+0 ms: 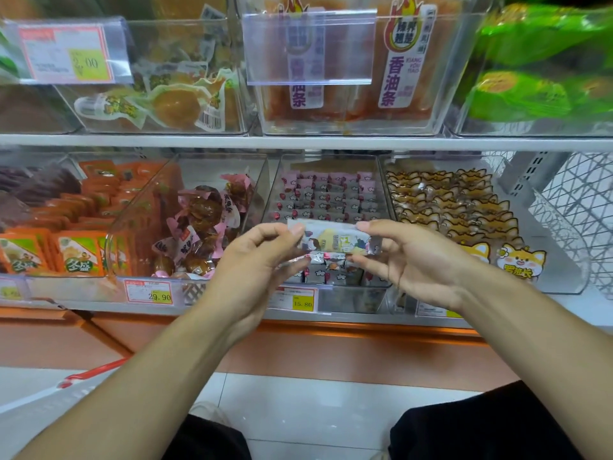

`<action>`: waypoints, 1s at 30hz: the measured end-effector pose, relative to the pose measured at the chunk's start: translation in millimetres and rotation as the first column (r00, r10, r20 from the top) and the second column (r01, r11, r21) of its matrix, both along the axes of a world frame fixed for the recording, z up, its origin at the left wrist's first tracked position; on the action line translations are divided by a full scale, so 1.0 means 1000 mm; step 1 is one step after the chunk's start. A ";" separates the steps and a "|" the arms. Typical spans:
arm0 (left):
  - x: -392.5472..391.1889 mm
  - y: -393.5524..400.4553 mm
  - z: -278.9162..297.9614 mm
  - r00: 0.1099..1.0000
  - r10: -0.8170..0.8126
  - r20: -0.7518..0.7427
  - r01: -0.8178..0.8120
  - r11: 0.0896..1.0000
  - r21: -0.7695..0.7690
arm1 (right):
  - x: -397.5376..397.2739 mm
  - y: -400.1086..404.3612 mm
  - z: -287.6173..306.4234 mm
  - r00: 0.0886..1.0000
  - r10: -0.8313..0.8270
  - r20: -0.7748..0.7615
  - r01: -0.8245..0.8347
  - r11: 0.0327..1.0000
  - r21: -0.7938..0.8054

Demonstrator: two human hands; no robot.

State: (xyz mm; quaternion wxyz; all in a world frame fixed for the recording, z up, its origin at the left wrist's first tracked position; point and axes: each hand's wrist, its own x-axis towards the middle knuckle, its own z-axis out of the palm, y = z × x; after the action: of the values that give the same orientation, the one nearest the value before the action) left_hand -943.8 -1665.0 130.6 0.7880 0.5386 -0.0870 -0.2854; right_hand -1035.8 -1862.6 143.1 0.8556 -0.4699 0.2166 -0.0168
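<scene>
A small wrapped snack packet (pixel 335 240), pale with a cartoon print, is held level between both hands in front of the lower shelf. My left hand (pixel 255 260) pinches its left end between thumb and fingertips. My right hand (pixel 408 257) pinches its right end the same way. Right behind the packet stands a clear bin (pixel 331 161) filled with rows of similar pink and grey packets (pixel 326 197).
Clear bins line two shelves: orange sachets (pixel 79 254), pink-wrapped brown snacks (pixel 202 220), fox-print packets (pixel 447 200), spicy strips (pixel 391 61) and green bags (pixel 537 64) above. Price tags (pixel 302 299) hang on the shelf edge. A red handle (pixel 93 373) shows at lower left.
</scene>
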 end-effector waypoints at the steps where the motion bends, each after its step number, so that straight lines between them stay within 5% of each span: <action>1: -0.001 0.000 0.000 1.000 -0.008 -0.025 0.008 1.000 0.007 | 0.000 -0.001 -0.002 1.000 -0.002 0.025 0.002 1.000 -0.017; 6: -0.006 0.000 0.003 0.984 -0.094 -0.152 0.103 0.994 0.049 | -0.001 -0.001 -0.005 0.978 0.056 0.202 0.001 0.962 -0.273; 11: -0.007 -0.001 0.002 0.991 -0.064 -0.119 0.069 0.997 0.036 | -0.003 -0.001 -0.005 0.959 0.098 0.266 0.038 0.886 -0.462; 15: -0.004 0.001 0.001 0.998 -0.059 -0.002 0.059 0.997 -0.044 | -0.002 -0.003 -0.005 0.982 0.112 0.154 -0.050 0.934 -0.355; 20: -0.005 0.000 -0.003 0.943 -0.055 0.328 0.014 0.992 0.125 | -0.002 0.000 -0.006 0.991 0.132 0.010 -0.124 0.950 -0.286; 30: -0.006 -0.002 -0.011 0.857 -0.071 0.510 -0.094 0.952 0.291 | -0.003 -0.004 -0.001 0.974 -0.050 0.221 0.123 0.935 -0.332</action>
State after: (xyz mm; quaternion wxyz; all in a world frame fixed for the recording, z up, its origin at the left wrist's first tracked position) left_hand -949.5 -1667.1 119.4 0.6447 0.7108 -0.2461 -0.1362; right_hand -1038.5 -1866.9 142.5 0.7770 -0.5973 0.1396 -0.1414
